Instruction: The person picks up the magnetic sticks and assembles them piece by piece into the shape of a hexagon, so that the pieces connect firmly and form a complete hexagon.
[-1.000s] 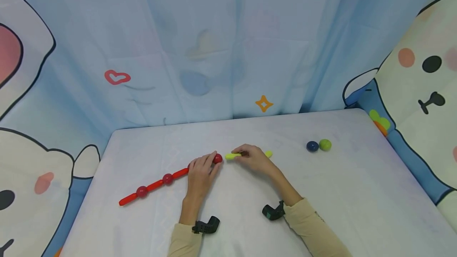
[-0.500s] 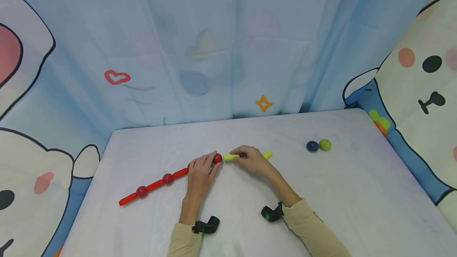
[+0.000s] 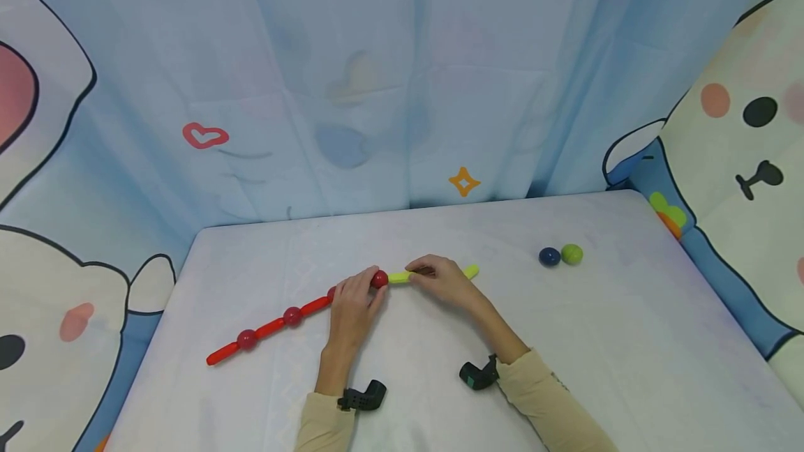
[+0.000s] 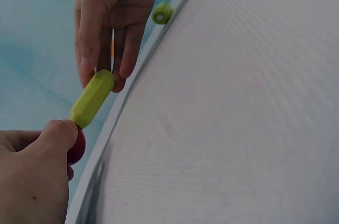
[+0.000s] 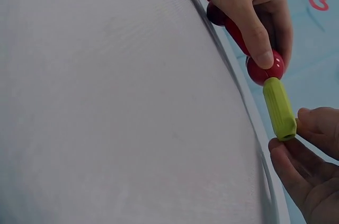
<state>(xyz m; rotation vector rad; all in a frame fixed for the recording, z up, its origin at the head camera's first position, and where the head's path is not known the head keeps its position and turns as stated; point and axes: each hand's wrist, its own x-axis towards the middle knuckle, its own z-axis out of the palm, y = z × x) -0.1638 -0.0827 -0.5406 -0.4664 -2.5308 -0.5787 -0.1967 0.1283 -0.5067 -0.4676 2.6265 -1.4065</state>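
My left hand (image 3: 350, 307) grips the right end of a chain of red rods (image 3: 270, 328) and red balls, with thumb and fingers about the last red ball (image 3: 380, 279). Part of the chain is hidden under that hand. My right hand (image 3: 444, 279) pinches a ridged yellow-green rod (image 5: 279, 108) by its right end. In both wrist views, the rod's other end meets the red ball. Beyond the right hand lies a second yellow-green rod (image 3: 472, 271), partly covered in the head view; its round end (image 4: 162, 13) shows in the left wrist view.
A dark blue ball (image 3: 549, 257) and a green ball (image 3: 572, 254) sit side by side at the back right of the white-covered table (image 3: 615, 340). A printed blue curtain (image 3: 352, 103) hangs behind the table's back edge.
My right hand has brought the yellow-green rod left, closing the gap to the red ball. The red chain has shifted slightly left. The second rod and the loose balls stay put.
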